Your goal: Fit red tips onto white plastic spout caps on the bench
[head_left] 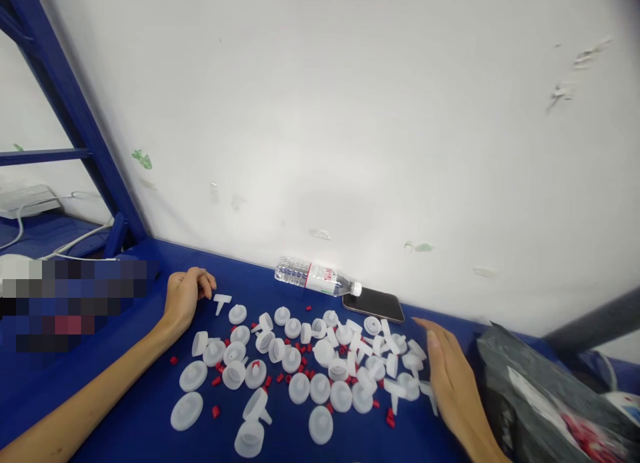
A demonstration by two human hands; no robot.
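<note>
Many translucent white plastic caps, disc-shaped with a small central spout point(321, 424), lie scattered over the blue tabletop. Among them are white T-shaped plastic pieces point(395, 391) and small red plastic pieces point(216, 412). At the pile's far left rests my left hand point(186, 295), its fingers loosely bent and nothing visible in them. A lone T-shaped piece point(222, 302) lies just to the right of that hand, apart from it. On the other side, my right hand point(447, 370) is held on edge with fingers stretched out, beside the pile's right border, holding nothing visible.
Against the white wall lies a clear plastic bottle point(320, 276), its cap end touching or overlapping a dark phone point(373, 304). A grey plastic bag point(545, 396) sits at the right. Blue frame posts point(95, 110) rise at the left, with white cables point(75, 246) beyond.
</note>
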